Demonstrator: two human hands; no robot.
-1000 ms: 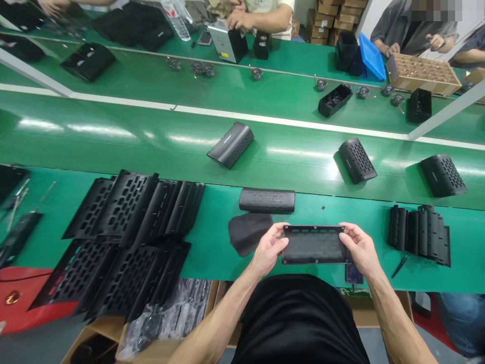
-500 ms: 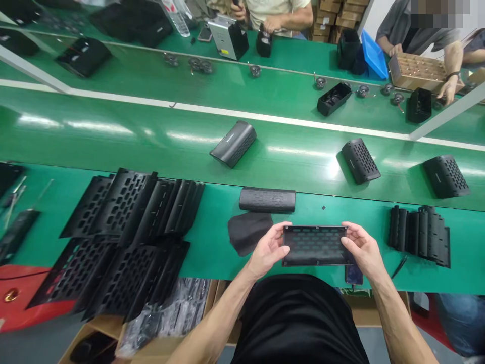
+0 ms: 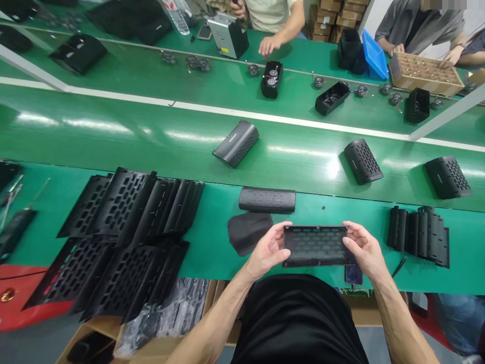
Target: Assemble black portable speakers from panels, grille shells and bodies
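Between my two hands I hold a black perforated speaker grille panel (image 3: pixel 317 246) by its short ends, its hollow inner side facing me. My left hand (image 3: pixel 270 252) pinches the left end, thumb on the near face. At the right end my right hand (image 3: pixel 361 247) grips in the same way. Just beyond my left hand lies a black cloth piece (image 3: pixel 248 233), and behind that a closed black grille (image 3: pixel 267 199). A phone (image 3: pixel 353 274) rests on the green table under the panel's right end.
Stacks of black grille panels (image 3: pixel 121 207) fill the left side, and a smaller stack (image 3: pixel 420 235) stands at right beside a black pen (image 3: pixel 399 267). On the belt (image 3: pixel 170 151) sit several black speaker shells. Across it, co-workers handle speaker parts near a divided carton (image 3: pixel 426 76).
My hands and the panel stay almost still. Shells on the belt have shifted slightly right. Across the line, a co-worker's hand has let go of a black housing, now on the far belt.
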